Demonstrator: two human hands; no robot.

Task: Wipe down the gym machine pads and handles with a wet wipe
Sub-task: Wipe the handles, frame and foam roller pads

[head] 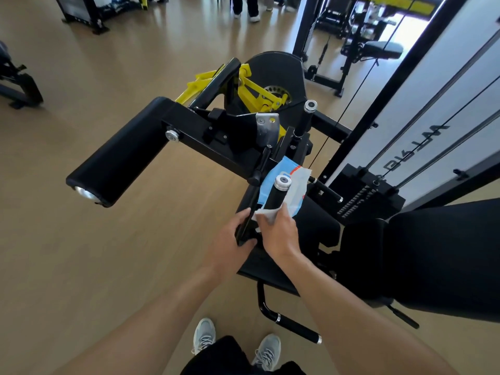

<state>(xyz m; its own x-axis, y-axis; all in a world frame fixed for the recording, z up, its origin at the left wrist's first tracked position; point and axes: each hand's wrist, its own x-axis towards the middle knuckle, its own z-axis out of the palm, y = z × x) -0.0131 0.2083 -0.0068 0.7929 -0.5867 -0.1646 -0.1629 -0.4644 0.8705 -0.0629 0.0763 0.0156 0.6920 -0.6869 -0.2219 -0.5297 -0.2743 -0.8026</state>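
A: Wet wipe [266,213] first: where is it?

B: Bunched white in your right hand [280,231], fingers curled round it, pressed against the lower part of the near upright handle [276,195], the black grip with the silver end cap.

A: And your other hand?

B: Your left hand [234,234] grips a black part of the machine frame just left of that handle, thumb below, fingers wrapped over it.

A: Any packet?

B: A blue and white wipe packet [292,185] lies on the seat pad [316,226] right behind the handle. It has a red stripe, but you cannot read its print.

A: Other writing?

B: Dark letters run upside down on the white weight-stack shroud [400,125] at your right; they are too skewed to read surely.

A: Other pads?

B: A long black roller pad [116,161] juts out to your left, well apart from both hands. A second upright handle [307,117] stands beyond the packet, near the yellow linkage [254,90].
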